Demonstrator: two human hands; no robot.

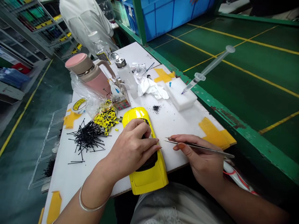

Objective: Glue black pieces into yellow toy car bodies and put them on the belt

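Observation:
A yellow toy car body (pixel 142 149) lies lengthwise on the white board (pixel 177 124), its rear end hanging over the near edge. My left hand (pixel 132 146) rests on top of it, fingers curled over the dark window area. My right hand (pixel 201 158) is just right of the car and pinches metal tweezers (pixel 198 146), their tips pointing left toward the car's side. I cannot make out anything between the tweezer tips.
A pile of thin black pins (pixel 87 137) and a bag of small yellow parts (pixel 106 116) lie left of the car. Behind stand a pink flask (pixel 91 74), a white cloth (pixel 151 88), a foam block (pixel 181 95) with a syringe (pixel 207 70), and a person in white (pixel 86 18).

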